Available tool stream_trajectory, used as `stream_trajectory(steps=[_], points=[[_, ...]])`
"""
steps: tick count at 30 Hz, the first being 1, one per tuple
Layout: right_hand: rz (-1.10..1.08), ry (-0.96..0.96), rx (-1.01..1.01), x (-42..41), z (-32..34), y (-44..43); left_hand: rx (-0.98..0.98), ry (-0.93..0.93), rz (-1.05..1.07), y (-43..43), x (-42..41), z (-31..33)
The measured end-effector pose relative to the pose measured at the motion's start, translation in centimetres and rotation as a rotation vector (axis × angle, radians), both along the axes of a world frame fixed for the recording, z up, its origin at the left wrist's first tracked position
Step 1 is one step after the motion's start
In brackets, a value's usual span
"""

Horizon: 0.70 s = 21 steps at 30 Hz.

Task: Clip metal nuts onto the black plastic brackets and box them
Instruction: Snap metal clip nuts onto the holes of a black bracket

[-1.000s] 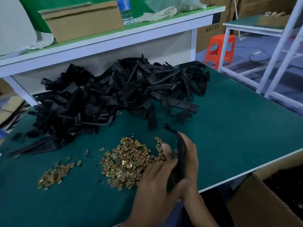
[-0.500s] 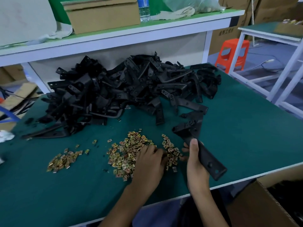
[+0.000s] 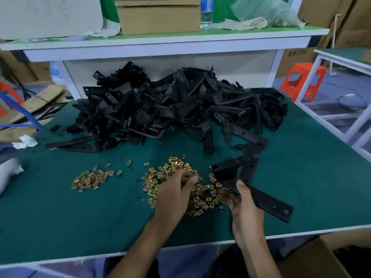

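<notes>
We look down on a green table (image 3: 301, 177) from the wearer's head. Across the upper middle of the frame lies a large heap of black brackets (image 3: 170, 109), tangled and overlapping. Below it, near the centre, a pile of metal nuts (image 3: 202, 197) is spread out, gold in colour. A smaller pile (image 3: 90, 178) sits apart at centre left.

The left hand (image 3: 176, 189) rests on the main pile, palm down, its fingers (image 3: 188, 177) bunched together among the nuts. We cannot tell whether a nut is pinched between them.

The right hand (image 3: 245, 209), just right of the pile, grips a black bracket (image 3: 269, 203). The thumb lies on top and the fingers curl beneath. The bracket is angled. One flat arm with holes runs toward the lower right and the other reaches up toward the heap.

An open cardboard box (image 3: 313, 261) stands below the table edge at lower right. Along the top of the frame a shelf (image 3: 160, 40) carries a brown carton (image 3: 158, 17) and a water bottle (image 3: 206, 13). An orange stool (image 3: 301, 83) stands at upper right.
</notes>
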State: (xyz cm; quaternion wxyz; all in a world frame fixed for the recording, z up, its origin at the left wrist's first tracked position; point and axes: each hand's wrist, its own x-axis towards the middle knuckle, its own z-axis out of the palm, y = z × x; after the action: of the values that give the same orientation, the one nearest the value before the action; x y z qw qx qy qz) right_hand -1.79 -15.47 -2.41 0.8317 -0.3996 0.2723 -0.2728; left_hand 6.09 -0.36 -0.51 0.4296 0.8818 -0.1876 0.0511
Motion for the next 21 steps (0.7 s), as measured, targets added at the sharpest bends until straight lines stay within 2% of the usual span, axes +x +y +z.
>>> stream_trajectory(steps=[6, 13, 21], points=[[0.158, 0.008, -0.051, 0.4, 0.2, 2.4, -0.058, 0.043, 0.040, 1.5, 0.3, 0.6], [0.212, 0.054, -0.185, 0.3, 0.1, 3.2, -0.067, 0.102, 0.029, 2.1, 1.0, 0.8], [0.232, 0.037, -0.175, 0.2, 0.5, 3.1, -0.091, 0.092, 0.026, 2.2, 0.8, 0.9]])
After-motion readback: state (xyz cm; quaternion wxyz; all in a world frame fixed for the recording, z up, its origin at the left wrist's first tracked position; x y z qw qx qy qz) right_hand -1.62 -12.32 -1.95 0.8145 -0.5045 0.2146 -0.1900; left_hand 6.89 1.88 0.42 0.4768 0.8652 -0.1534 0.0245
